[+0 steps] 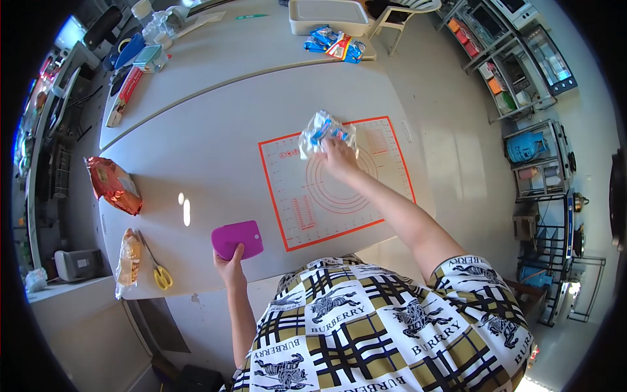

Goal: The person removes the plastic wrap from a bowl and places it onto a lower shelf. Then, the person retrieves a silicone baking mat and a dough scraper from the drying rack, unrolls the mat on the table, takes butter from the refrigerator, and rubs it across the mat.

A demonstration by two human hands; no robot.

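My left hand (230,266) grips a purple dough scraper (235,236) near the table's front edge, with the thumb across its face. At the far side of a baking mat (294,189) with red borders, my right hand (339,159) has its fingers closed on a crumpled foil wrapper (319,128) with blue print. The wrapper overlaps the mat's top edge. Whether anything lies inside it is hidden by the folds and my fingers.
A red-orange bag (114,186), a clear and orange packet (128,261) and yellow-handled scissors (162,277) lie at the left. Behind stand a lidded tub (328,16), blue packets (333,44) and a long red box (124,98). Shelving (509,72) lines the right.
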